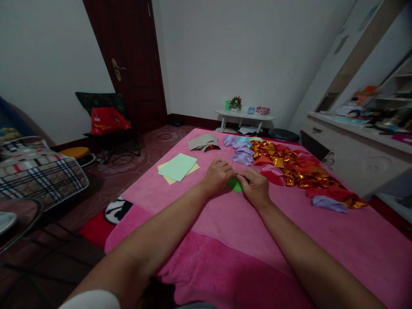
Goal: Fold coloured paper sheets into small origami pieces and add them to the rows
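A small piece of bright green paper (234, 184) is pinched between both hands, low over the pink cloth. My left hand (219, 174) is closed on its left side, and my right hand (255, 185) is closed on its right side. The fingers cover much of the paper, so its folded shape is hard to make out. To the left lie pale green sheets (179, 166) on top of yellow sheets (170, 181). Behind them rests a fanned stack of grey-backed sheets (203, 141). Right of my hands spread folded purple papers (243, 154) and shiny gold papers (294, 177).
The pink cloth (219, 219) covers the table. Folded red papers (322, 193) lie among the gold ones. A low white side table (246, 114) stands at the wall. A chair with a red bag (107, 120) is by the door, and a cluttered dresser (360, 146) is at right.
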`<move>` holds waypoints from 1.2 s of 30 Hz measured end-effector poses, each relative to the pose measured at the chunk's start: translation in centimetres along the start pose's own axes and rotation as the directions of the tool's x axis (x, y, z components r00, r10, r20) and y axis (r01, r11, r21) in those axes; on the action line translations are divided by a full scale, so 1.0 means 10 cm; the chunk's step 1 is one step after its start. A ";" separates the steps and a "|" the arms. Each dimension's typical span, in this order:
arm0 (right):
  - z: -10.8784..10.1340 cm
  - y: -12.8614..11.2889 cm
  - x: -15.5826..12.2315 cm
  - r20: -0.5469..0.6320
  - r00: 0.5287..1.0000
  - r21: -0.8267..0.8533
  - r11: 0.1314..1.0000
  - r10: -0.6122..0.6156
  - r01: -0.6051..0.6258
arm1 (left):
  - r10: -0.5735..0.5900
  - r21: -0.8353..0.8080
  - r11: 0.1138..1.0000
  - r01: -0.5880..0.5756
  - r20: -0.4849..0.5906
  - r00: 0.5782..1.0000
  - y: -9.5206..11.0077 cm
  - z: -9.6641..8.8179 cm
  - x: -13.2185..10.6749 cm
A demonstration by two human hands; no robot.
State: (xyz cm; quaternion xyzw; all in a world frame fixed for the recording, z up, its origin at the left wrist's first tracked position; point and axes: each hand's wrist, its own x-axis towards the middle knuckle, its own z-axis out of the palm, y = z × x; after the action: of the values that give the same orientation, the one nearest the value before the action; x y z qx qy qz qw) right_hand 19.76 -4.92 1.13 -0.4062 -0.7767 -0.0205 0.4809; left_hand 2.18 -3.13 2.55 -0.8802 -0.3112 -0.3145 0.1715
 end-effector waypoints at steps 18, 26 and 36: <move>-0.05 0.05 0.05 -0.129 0.981 0.131 0.983 0.148 -0.131 | -0.487 -0.488 0.786 0.380 -0.108 0.867 -0.06 0.05 -0.02; -0.05 0.12 0.06 -0.136 0.966 0.184 0.963 0.221 -0.195 | -0.701 -0.720 0.488 0.493 0.013 0.713 -0.13 0.21 -0.05; -0.02 0.24 0.00 -0.114 0.946 0.220 0.937 0.303 -0.273 | -0.759 -0.826 0.262 0.499 0.144 0.635 -0.16 0.26 -0.04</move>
State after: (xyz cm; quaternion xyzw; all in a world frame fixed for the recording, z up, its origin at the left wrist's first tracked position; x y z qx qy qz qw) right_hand 21.45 -3.39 0.42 -0.4625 -0.6696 0.0992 0.5726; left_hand 2.05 -0.82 0.50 -0.5958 -0.4299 -0.5819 -0.3488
